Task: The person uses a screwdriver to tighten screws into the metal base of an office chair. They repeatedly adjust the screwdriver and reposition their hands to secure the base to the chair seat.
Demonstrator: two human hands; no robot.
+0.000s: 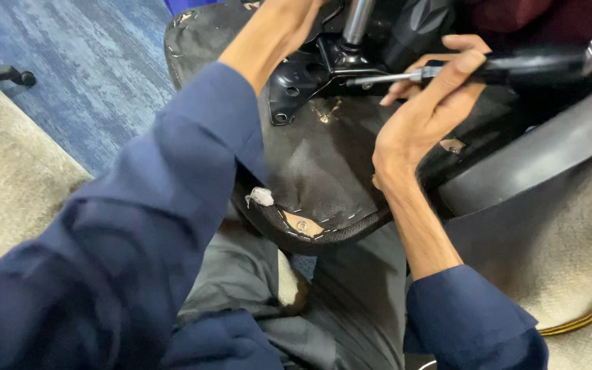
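An office chair lies upside down across my lap, its black fabric seat underside [323, 171] facing up. A black metal bracket [303, 75] with a chrome post [356, 20] is fixed to it. My right hand [426, 103] grips a screwdriver [515, 68] with a black handle, its metal shaft pointing left at the bracket. My left hand [289, 24] reaches over the seat to the bracket's far side, and its fingers run out of the frame. Dark blue sleeves cover both arms.
A grey plastic chair part [543, 151] curves along the right. Beige carpet [8, 178] lies on both sides and blue carpet [90, 75] at upper left. A small black caster [22, 77] sits at far left. White stuffing [262, 197] pokes out of the seat's edge.
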